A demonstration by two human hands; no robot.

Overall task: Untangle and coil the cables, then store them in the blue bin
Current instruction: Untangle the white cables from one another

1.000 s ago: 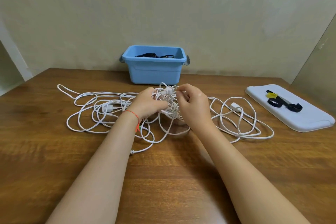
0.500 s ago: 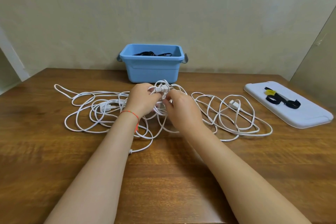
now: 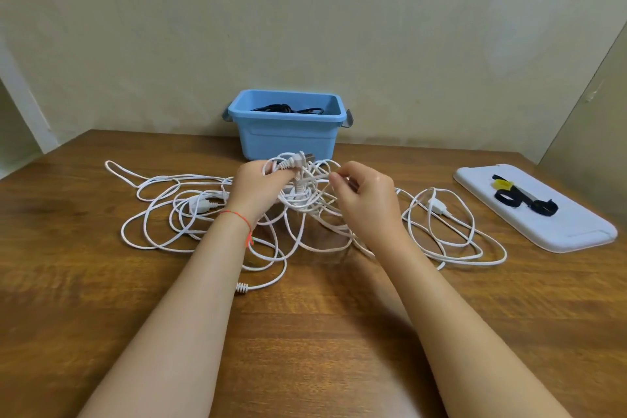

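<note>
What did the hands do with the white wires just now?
The left hand and right hand, pressed together before, pulled apart; the left lifted a white plug out of the tangled white cables. The right hand pinches a strand. The blue plastic bin and white tray stayed put.

White cable loops (image 3: 305, 214) sprawl across the middle of the wooden table (image 3: 305, 349), from left of centre almost to the white lid (image 3: 536, 210) at the right edge. The blue bin (image 3: 288, 136) stands against the wall at upper centre, its open top unobstructed. Bare tabletop fills the lower frame and both far corners.
</note>
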